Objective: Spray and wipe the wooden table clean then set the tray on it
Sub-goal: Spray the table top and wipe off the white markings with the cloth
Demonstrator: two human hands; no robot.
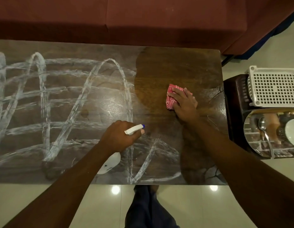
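The wooden table [179, 63] fills the middle of the view. White chalky scribbles [44, 99] cover its left and centre, while the right part looks dark and wet. My left hand [119, 137] grips a white spray bottle [134, 129] with a blue nozzle that points right, held just above the tabletop. My right hand [184, 104] presses flat on a folded red cloth [170, 97] on the wet patch. The shiny metal tray [251, 139] sits at the right on a dark side stand, carrying a spoon [264, 134] and a pale bowl [292, 132].
A dark red sofa [143, 18] runs along the table's far edge. A white perforated plastic basket [274, 86] lies on the dark stand [233, 99] behind the tray. Pale glossy floor tiles [44, 199] lie in front, and my legs [147, 208] stand at the table's near edge.
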